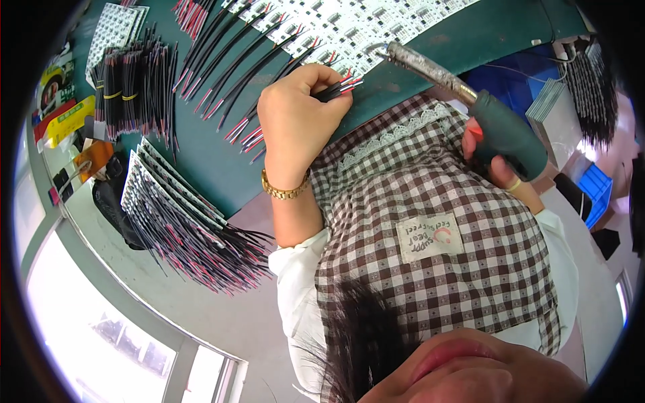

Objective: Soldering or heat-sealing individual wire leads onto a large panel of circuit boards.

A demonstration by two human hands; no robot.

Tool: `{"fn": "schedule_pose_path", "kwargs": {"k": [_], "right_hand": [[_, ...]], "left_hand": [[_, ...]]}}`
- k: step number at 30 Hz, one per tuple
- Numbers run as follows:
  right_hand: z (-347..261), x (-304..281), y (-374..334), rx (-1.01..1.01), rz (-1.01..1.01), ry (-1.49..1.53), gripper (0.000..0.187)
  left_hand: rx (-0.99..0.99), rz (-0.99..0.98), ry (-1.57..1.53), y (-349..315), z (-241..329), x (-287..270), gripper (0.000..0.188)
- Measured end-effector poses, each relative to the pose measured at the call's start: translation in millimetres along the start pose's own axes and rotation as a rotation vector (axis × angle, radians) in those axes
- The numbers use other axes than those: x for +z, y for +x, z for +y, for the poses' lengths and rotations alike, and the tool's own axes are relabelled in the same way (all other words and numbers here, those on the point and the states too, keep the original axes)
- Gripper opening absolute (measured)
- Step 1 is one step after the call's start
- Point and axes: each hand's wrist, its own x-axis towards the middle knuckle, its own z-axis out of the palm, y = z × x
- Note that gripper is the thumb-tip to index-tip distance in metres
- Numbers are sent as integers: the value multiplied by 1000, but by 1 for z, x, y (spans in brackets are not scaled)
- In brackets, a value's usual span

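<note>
A white circuit board panel [403, 27] lies at the far side of the dark green tabletop. Black cables [232, 77] with red and white wire ends fan out from its near left edge. At that edge my left hand [292, 114] is closed round a few black cables [330, 91], their bare tips pointing right from the fingers. My right hand [502, 172] grips a soldering iron [507, 127] by its dark green handle, which hides part of the fingers. The iron's bent tip sits over the panel's near edge, above and right of the cable tips, apart from them.
Cable bundles [134, 87] with yellow bands lie on the left of the green table [463, 57]. Stacked boards with cables [195, 232] overhang its near left edge. More boards [114, 33] lie far left. At right are a blue bin [596, 191] and hanging dark cables [594, 94].
</note>
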Motion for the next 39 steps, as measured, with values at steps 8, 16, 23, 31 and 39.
{"fn": "schedule_pose_path", "kwargs": {"k": [8,16,23,31,39], "right_hand": [[-63,28,59,-157,61,279,69],[-97,40,89,-229,185,582,44],[-143,35,117,-215,195,602,39],[-167,31,134,-317,214,713,40],[-209,20,125,-333,332,713,39]], "left_hand": [[1,-45,52,-13,40,-45,17],[-24,-368,37,-63,63,-92,12],[149,528,-33,35,139,-182,13],[454,323,443,225,107,-159,43],[402,119,654,236,121,-168,74]]}}
